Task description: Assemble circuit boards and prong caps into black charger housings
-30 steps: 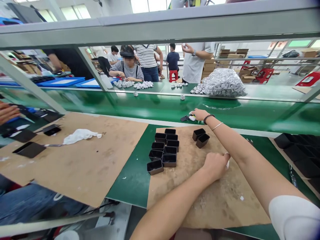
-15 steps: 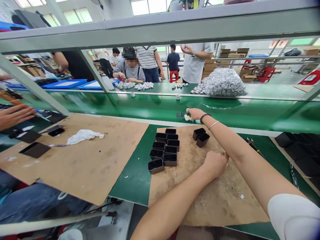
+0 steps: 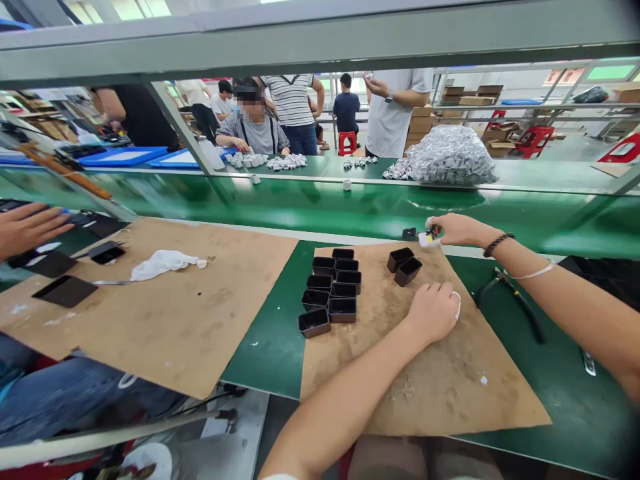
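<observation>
Open cardboard (image 3: 374, 283) between box groups (image 3: 343, 291)

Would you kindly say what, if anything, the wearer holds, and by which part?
The right hand pinches a small white piece, apparently by its coloured end; I cannot tell for the left hand.

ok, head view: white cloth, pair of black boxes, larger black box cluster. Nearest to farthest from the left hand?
1. Pair of black boxes: just beyond the left hand, slightly to its left.
2. Larger black box cluster: farther left, on the near brown sheet.
3. White cloth: far left, on the other brown sheet.
</observation>
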